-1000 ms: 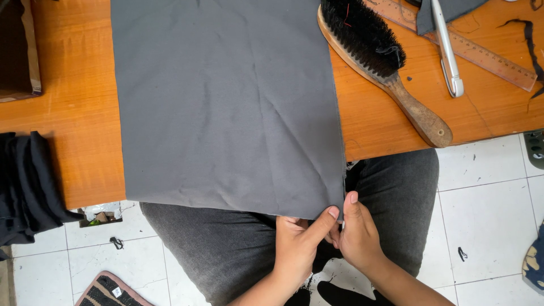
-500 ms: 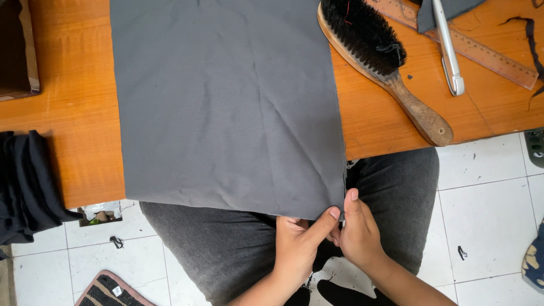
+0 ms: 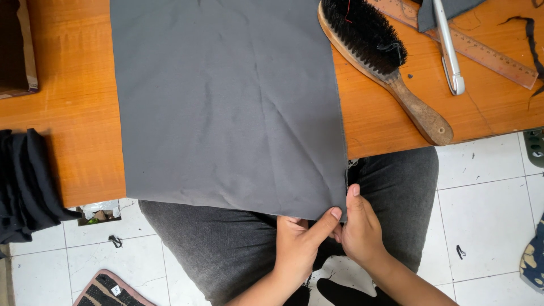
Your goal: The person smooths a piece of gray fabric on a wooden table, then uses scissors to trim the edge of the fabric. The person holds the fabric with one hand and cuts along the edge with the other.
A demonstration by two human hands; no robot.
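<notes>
A large grey cloth [image 3: 226, 107] lies flat on an orange wooden table [image 3: 68, 130], and its near edge hangs over the table's front onto my lap. My left hand [image 3: 300, 243] and my right hand [image 3: 360, 229] meet at the cloth's near right corner. Both pinch that corner between thumb and fingers, below the table edge. My legs in grey trousers [image 3: 226, 249] are under the cloth's edge.
A wooden brush with black bristles [image 3: 379, 56] lies right of the cloth. Beyond it are a wooden ruler [image 3: 487, 54] and a white pen-like tool [image 3: 450, 51]. Black cloth [image 3: 25, 181] hangs off the table's left end. White tiled floor [image 3: 493, 204] below.
Both hands stay at the corner; the fingers have shifted very slightly on the cloth's edge. The cloth has not moved on the table.
</notes>
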